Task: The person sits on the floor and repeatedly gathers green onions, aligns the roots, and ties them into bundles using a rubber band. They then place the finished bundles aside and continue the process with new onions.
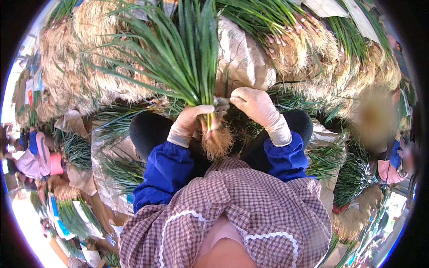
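My left hand, in a pale glove, is closed round the lower stalks of a bunch of green garlic. The long flat leaves fan out away from me, and the pinkish bulbs with a tuft of pale roots hang below the hand, towards my lap. Just right of the stalks is my gloved right hand, its fingers curled and pinched close to the bunch. What those fingertips hold, if anything, is too small to make out.
Heaped green garlic with long straw-coloured roots lies ahead on the left, with another heap ahead on the right. A whitish sack stands between them. Loose greens lie beside my knees. Other people sit at the far sides.
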Demonstrator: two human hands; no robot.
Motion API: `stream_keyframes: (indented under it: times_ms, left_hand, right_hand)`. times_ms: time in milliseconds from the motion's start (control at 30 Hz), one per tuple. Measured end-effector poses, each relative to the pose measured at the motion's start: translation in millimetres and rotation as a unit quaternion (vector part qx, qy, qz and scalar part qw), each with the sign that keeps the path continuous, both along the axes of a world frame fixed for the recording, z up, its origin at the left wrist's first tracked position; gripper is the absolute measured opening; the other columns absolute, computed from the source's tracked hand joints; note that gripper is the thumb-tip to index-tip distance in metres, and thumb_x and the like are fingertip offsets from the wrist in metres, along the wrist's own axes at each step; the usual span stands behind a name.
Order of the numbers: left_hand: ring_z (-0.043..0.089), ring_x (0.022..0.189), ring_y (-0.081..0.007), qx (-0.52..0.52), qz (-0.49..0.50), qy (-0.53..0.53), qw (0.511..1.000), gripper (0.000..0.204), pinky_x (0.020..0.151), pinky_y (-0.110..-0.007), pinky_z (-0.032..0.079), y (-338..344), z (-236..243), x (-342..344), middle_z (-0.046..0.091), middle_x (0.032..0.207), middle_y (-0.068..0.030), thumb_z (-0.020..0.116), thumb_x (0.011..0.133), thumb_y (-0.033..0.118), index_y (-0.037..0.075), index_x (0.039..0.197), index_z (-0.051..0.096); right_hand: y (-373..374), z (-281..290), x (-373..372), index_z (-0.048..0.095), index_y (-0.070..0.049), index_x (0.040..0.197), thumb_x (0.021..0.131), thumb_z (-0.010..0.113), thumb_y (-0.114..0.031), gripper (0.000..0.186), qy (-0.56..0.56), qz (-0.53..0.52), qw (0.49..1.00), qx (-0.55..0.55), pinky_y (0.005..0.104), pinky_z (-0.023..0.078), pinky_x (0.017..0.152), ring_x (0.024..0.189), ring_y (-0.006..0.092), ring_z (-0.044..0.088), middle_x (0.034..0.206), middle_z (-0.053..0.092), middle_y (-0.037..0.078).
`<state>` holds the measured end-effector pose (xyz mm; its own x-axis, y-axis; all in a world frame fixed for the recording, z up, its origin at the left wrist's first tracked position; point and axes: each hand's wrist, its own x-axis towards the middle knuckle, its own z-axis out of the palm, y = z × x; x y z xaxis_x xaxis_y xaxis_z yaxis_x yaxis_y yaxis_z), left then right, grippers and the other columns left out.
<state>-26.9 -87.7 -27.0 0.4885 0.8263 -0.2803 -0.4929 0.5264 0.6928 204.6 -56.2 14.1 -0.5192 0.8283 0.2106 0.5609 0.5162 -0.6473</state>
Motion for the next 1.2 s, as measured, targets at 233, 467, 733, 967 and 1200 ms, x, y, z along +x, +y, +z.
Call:
stream_keyframes:
  times_ms: [233, 467, 733, 967, 1200]
  left_hand:
    - [0.048, 0.125, -0.0402, 0.041, 0.063, -0.070, 0.995, 0.059, 0.085, -0.047, 0.054, -23.0, 82.0, -10.5, 0.049, 0.134, -0.0271, 0.067, 0.072, 0.019, -0.003, 0.124, 0.050]
    - [0.066, 0.084, -0.0353, 0.089, 0.166, -0.029, 0.982, 0.043, 0.074, -0.043, 0.058, 11.1, 122.9, -1.9, 0.065, 0.096, -0.0283, 0.065, 0.072, 0.025, -0.010, 0.096, 0.061]
    - [0.063, 0.049, -0.0255, 0.035, 0.065, 0.029, 0.997, 0.031, 0.043, -0.032, 0.053, 55.3, 53.4, 31.8, 0.067, 0.068, -0.0158, 0.055, 0.092, 0.024, -0.005, 0.091, 0.064]
    - [0.059, 0.043, -0.0211, -0.003, 0.053, -0.015, 0.998, 0.029, 0.032, -0.027, 0.046, 40.7, 35.0, 48.0, 0.066, 0.067, -0.0165, 0.059, 0.091, 0.023, -0.006, 0.089, 0.063]
    - [0.058, 0.039, -0.0200, 0.007, 0.032, 0.153, 0.988, 0.026, 0.032, -0.027, 0.046, 29.7, 32.5, 19.9, 0.065, 0.064, -0.0164, 0.059, 0.087, 0.020, -0.003, 0.077, 0.064]
  right_hand:
    - [43.7, 5.7, 70.9, 0.062, -0.014, 0.111, 0.088, 0.058, -0.014, 0.023, -0.405, -0.196, 0.892, -0.045, 0.0345, 0.054, 0.072, 0.089, 0.0242, 0.069, 0.101, 0.069, 0.010]
    - [179.9, 32.8, 125.9, 0.065, -0.014, 0.102, 0.083, 0.064, -0.031, 0.025, -0.214, -0.454, 0.764, 0.406, 0.0391, 0.053, 0.070, 0.080, 0.0263, 0.065, 0.096, 0.065, 0.007]
    - [62.3, 81.7, 26.0, 0.064, -0.014, 0.097, 0.092, 0.060, -0.031, 0.018, -0.177, -0.319, 0.900, 0.239, 0.0319, 0.036, 0.038, 0.049, 0.0153, 0.051, 0.066, 0.059, 0.004]
    - [-1.9, 39.9, 4.2, 0.060, -0.005, 0.119, 0.087, 0.067, -0.017, 0.035, 0.041, -0.161, 0.981, 0.097, 0.0323, 0.055, 0.069, 0.078, 0.0208, 0.069, 0.091, 0.069, 0.011]
    - [16.7, 0.7, -32.7, 0.056, -0.012, 0.076, 0.084, 0.060, -0.023, 0.014, -0.121, -0.037, 0.971, 0.203, 0.0359, 0.053, 0.062, 0.068, 0.0226, 0.065, 0.074, 0.062, 0.003]
